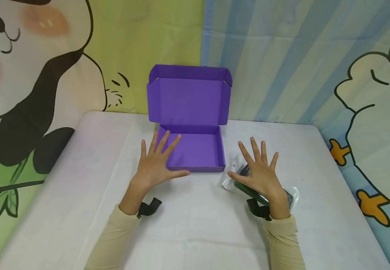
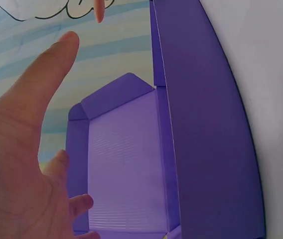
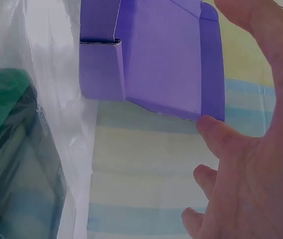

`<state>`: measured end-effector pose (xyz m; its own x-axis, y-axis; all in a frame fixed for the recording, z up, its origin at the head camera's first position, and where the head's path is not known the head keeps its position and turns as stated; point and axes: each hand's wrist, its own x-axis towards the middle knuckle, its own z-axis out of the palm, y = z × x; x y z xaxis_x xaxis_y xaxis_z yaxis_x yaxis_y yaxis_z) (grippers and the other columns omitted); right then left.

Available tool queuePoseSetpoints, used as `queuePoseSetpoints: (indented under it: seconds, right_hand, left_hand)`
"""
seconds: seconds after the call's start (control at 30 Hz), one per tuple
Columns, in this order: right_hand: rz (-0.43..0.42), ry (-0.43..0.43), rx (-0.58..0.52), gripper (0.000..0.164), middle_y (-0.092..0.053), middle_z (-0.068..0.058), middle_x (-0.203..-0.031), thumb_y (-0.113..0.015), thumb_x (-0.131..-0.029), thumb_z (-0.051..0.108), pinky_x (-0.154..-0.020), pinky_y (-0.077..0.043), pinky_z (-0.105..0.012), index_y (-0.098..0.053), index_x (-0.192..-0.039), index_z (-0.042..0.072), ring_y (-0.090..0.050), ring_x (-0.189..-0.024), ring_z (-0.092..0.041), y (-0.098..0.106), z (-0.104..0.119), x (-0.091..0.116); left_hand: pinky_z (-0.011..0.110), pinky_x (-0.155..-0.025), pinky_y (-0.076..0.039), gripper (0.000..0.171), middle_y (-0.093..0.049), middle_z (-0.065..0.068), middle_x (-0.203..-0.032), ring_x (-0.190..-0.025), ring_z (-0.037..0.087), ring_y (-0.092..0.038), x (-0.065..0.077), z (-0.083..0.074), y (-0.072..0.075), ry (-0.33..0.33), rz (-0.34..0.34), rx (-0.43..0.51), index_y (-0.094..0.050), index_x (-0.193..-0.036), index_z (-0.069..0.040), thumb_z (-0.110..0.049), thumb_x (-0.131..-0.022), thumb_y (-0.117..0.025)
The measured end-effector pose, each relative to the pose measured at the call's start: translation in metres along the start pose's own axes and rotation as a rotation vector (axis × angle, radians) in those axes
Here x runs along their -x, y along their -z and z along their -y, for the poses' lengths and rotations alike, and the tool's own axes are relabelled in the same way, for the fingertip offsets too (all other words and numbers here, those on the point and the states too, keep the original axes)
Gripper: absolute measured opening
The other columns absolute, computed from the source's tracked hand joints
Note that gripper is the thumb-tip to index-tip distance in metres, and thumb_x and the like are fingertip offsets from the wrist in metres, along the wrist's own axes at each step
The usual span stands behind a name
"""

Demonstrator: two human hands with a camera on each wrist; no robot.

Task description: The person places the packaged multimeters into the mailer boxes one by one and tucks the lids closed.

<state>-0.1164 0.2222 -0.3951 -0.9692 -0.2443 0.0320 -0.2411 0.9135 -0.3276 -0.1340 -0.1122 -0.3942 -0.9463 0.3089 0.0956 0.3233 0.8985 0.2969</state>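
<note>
I have my left hand and right hand spread wide, fingers straight. The purple box sits toward the far side of the table, lid raised; a clear plastic packet lies nearer, to its right, beneath my right hand.

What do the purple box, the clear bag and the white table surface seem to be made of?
Purple box: probably thin cardboard, smooth and fairly matte, judging by its folded flaps and crease lines.
Clear bag: likely thin plastic film, glossy; it is see-through, wrinkled and catches highlights.
White table surface: matte; faint creases suggest a cover, though cloth or plastic is unclear.
</note>
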Motion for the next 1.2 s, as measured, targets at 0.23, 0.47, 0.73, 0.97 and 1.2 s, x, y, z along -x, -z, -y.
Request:
queuePoseSetpoints:
  seconds: [0.23,0.47,0.73,0.97,1.2]
  right_hand:
    - [-0.012,0.005,-0.004,0.096,0.012,-0.005,-0.164,-0.058,-0.084,0.067,-0.104,0.017,-0.074,-0.007,-0.158,0.032,0.020,-0.146,-0.036,-0.001,-0.003,0.001]
    - [-0.014,-0.008,-0.016,0.095,0.009,-0.007,-0.164,-0.059,-0.085,0.066,-0.104,0.014,-0.075,-0.011,-0.158,0.029,0.016,-0.147,-0.038,-0.003,-0.010,0.005]
    - [0.003,-0.021,-0.057,0.095,0.005,-0.011,-0.164,-0.063,-0.085,0.061,-0.106,0.002,-0.077,-0.014,-0.158,0.026,0.010,-0.147,-0.043,-0.005,-0.022,0.015]
    - [0.017,-0.034,-0.067,0.098,-0.003,-0.015,-0.163,-0.067,-0.083,0.059,-0.102,-0.020,-0.077,-0.013,-0.158,0.025,-0.010,-0.144,-0.050,-0.008,-0.036,0.025]
    - [0.026,-0.032,-0.039,0.101,-0.022,-0.018,-0.159,-0.070,-0.080,0.060,-0.081,-0.044,-0.072,-0.018,-0.157,0.022,-0.039,-0.129,-0.053,-0.009,-0.047,0.037]
  left_hand:
    - [0.064,-0.115,0.007,0.125,-0.007,0.008,-0.164,-0.149,0.037,0.008,0.005,0.010,-0.003,-0.060,-0.071,-0.027,-0.013,-0.157,-0.035,-0.082,-0.057,-0.071]
    - [0.065,-0.115,0.003,0.127,-0.012,0.009,-0.163,-0.149,0.036,0.007,0.009,0.020,-0.010,-0.072,-0.128,0.001,-0.017,-0.157,-0.033,-0.076,-0.053,-0.078]
    - [0.063,-0.114,-0.019,0.122,-0.016,0.014,-0.160,-0.148,0.043,0.000,0.011,0.028,-0.016,-0.095,-0.211,0.121,-0.025,-0.155,-0.027,-0.063,-0.056,-0.087]
    - [0.067,-0.098,-0.041,0.116,-0.020,0.015,-0.157,-0.148,0.042,-0.007,0.007,0.034,-0.022,-0.062,-0.270,0.309,-0.028,-0.153,-0.024,-0.048,-0.059,-0.092]
    - [0.061,-0.105,-0.038,0.113,-0.019,0.018,-0.157,-0.140,0.042,-0.028,0.008,0.039,-0.032,0.013,-0.251,0.424,-0.028,-0.153,-0.022,-0.042,-0.062,-0.092]
